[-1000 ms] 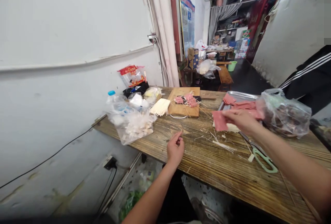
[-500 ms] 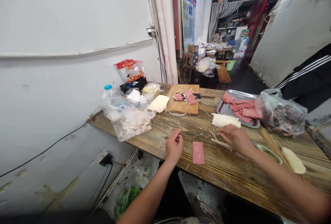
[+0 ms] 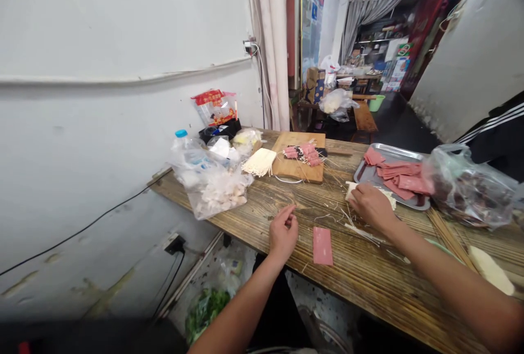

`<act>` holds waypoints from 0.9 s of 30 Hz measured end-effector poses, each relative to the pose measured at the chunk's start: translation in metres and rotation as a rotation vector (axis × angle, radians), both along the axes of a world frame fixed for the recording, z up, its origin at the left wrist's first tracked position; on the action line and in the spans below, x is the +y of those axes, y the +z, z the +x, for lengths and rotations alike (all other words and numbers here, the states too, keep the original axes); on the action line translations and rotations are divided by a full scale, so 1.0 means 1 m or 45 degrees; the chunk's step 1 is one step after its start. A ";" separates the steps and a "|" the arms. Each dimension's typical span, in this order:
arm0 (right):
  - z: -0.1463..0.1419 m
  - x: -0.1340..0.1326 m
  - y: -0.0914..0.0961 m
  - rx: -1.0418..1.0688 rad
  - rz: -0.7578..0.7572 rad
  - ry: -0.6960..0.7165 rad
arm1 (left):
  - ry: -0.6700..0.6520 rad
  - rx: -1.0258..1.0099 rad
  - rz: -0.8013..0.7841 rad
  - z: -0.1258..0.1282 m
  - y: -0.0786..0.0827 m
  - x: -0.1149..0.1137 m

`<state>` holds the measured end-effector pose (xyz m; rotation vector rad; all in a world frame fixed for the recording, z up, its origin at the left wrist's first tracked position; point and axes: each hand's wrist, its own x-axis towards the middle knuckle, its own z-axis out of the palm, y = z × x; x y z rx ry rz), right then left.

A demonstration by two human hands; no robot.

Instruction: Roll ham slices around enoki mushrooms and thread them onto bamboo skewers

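Observation:
My right hand (image 3: 371, 208) is over a white bundle of enoki mushrooms (image 3: 388, 197) by the metal tray, its fingers closed on the bundle's left end and partly hiding it. Loose enoki strands (image 3: 362, 233) lie on the wood just below that hand. My left hand (image 3: 284, 232) hovers at the near table edge, empty, with fingers loosely bent and apart. Between the hands, a flat pink slice of meat (image 3: 323, 246) lies on the table. Pink rolls with enoki ends on skewers (image 3: 305, 152) rest on a wooden cutting board (image 3: 286, 166).
A metal tray (image 3: 364, 178) holds stacked pink slices, beside a clear plastic bag (image 3: 462, 185). Skewers (image 3: 450, 237) and a pale oval piece (image 3: 490, 269) lie at right. Another enoki bunch (image 3: 260, 162) and a bag of pale mushrooms (image 3: 223, 193) are at left.
My right hand has moved up and away from the loose strands onto the enoki bundle. My left hand stays almost still beside the pink slice. The view has shifted slightly left.

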<state>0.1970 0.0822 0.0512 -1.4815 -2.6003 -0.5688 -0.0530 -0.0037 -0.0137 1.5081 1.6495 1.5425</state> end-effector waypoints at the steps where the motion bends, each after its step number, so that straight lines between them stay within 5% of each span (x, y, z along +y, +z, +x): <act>1: -0.001 0.000 -0.001 -0.009 0.005 0.006 | -0.005 0.000 -0.002 0.000 0.000 0.000; 27: -0.038 0.002 -0.002 -0.255 -0.063 -0.200 | -0.042 -0.021 -0.016 0.002 0.001 0.000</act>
